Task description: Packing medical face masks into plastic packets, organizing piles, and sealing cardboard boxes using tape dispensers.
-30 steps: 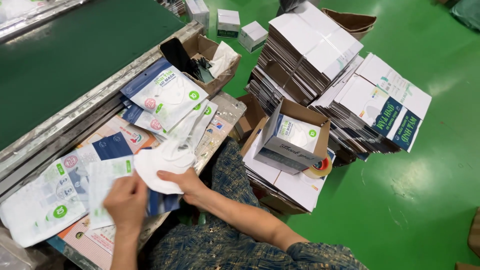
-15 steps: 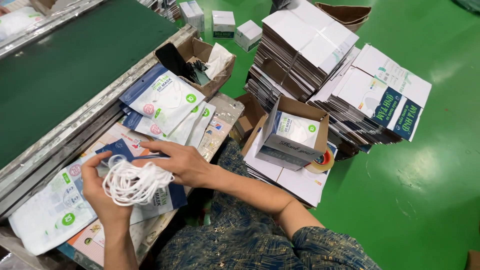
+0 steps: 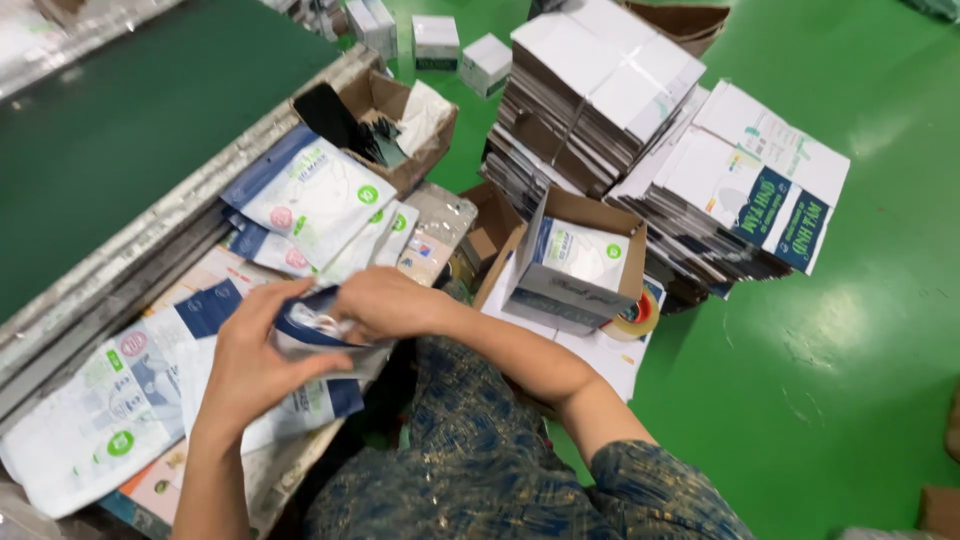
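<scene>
Both hands meet over a small work shelf [image 3: 440, 215] beside a green conveyor belt [image 3: 120, 130]. My left hand [image 3: 250, 365] grips a white and blue pouch [image 3: 310, 325] from below. My right hand [image 3: 385, 300] pinches the pouch's open top, and white face masks show inside the opening. More flat pouches [image 3: 310, 195] lie stacked just beyond the hands, and others [image 3: 90, 420] lie at the near left.
An open cardboard box [image 3: 400, 110] with a dark object stands at the shelf's far end. An open carton holding a filled pouch [image 3: 580, 260] sits on flattened boxes to the right. Tall stacks of flat cartons [image 3: 690, 150] and a tape roll [image 3: 640, 315] stand on the green floor.
Earlier my hands held a loose bundle of white masks; now the masks sit inside the pouch, and both hands grip its opening.
</scene>
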